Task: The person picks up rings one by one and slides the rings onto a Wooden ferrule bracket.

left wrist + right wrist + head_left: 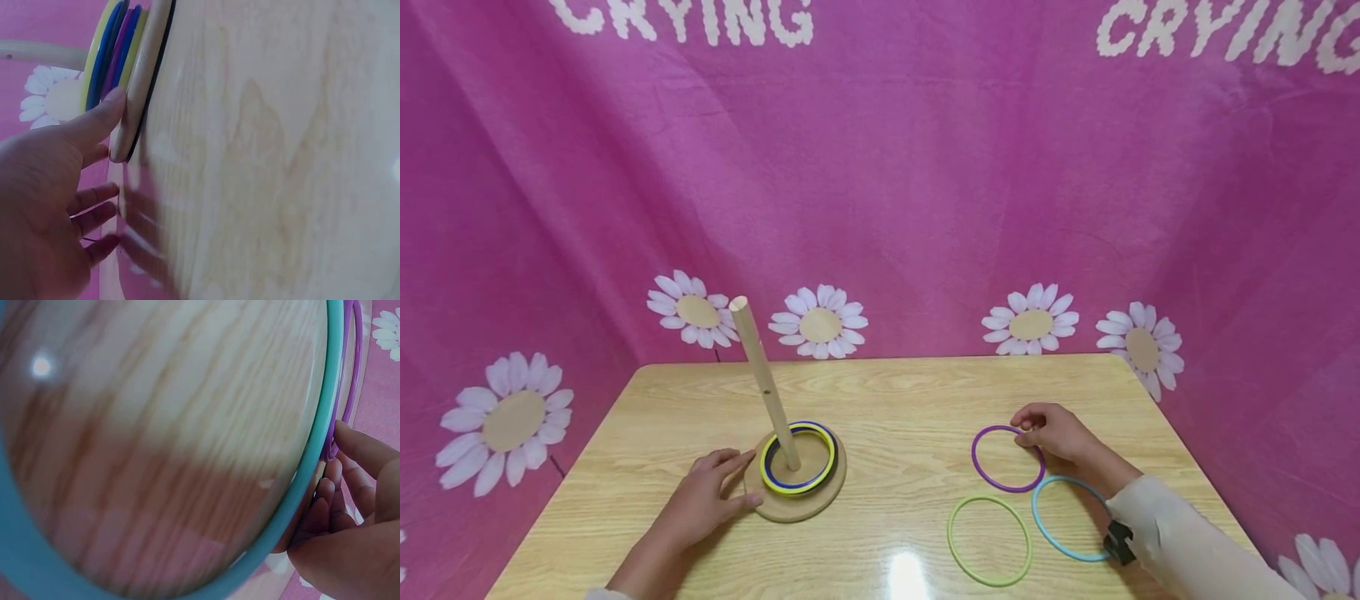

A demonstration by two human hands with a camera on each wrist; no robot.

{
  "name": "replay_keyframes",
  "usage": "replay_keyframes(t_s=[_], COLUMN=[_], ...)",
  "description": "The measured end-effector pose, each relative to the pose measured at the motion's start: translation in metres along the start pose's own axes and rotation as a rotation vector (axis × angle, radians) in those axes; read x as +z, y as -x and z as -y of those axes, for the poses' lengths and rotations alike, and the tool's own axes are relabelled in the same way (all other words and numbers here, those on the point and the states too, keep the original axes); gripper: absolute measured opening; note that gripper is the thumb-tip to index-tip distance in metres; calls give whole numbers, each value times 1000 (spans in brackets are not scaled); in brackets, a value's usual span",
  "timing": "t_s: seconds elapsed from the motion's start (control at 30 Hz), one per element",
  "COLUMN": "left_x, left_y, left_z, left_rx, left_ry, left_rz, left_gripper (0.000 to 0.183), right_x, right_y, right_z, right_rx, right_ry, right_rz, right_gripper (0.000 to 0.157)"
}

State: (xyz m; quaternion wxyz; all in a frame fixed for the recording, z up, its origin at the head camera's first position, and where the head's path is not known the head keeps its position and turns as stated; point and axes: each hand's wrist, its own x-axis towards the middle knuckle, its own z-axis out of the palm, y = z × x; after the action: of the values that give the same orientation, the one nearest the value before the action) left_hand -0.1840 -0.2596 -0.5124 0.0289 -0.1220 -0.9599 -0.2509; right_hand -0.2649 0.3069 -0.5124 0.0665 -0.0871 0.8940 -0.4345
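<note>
Nearest the right wrist camera is one light-blue ring (312,450), lying on the counter (872,400) at the lower right of the head view. The fingers of your right hand (1056,432) pinch one purple ring (974,452) just above it; one lime-green ring (951,537) lies to their lower left. Left of centre, one wooden post (765,383) on one round base (793,510) carries a ring stack (114,59), at least five, threaded around it. Your left hand (700,496) has loosely extended fingers, touching the base's left edge.
</note>
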Motion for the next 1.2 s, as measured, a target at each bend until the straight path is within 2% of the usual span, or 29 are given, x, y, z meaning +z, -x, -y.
replay_keyframes(t_s=[0.07, 0.23, 0.37, 0.7, 1.03, 1.2], left_x=[0, 0, 0, 2, 3, 2], left_y=[-2, -8, -12, -13, -11, -12], left_z=[-1, 1, 5, 8, 8, 8], left_rx=[-18, -41, -40, -54, -63, -53], left_ry=[63, 265, 355, 423, 417, 401], left_rz=[2, 61, 86, 95, 100, 97], left_gripper=[71, 72, 74, 75, 75, 74], right_x=[0, 0, 0, 2, 3, 2], right_y=[0, 0, -1, -3, -5, -9], right_z=[0, 0, -2, -5, 2, 8], right_rx=[6, 12, 6, 44, 45, 42], right_ry=[4, 3, -8, 4, 112, 121], right_rz=[-3, -10, -21, -45, -79, -86], right_gripper=[22, 21, 18, 9, 4, 3])
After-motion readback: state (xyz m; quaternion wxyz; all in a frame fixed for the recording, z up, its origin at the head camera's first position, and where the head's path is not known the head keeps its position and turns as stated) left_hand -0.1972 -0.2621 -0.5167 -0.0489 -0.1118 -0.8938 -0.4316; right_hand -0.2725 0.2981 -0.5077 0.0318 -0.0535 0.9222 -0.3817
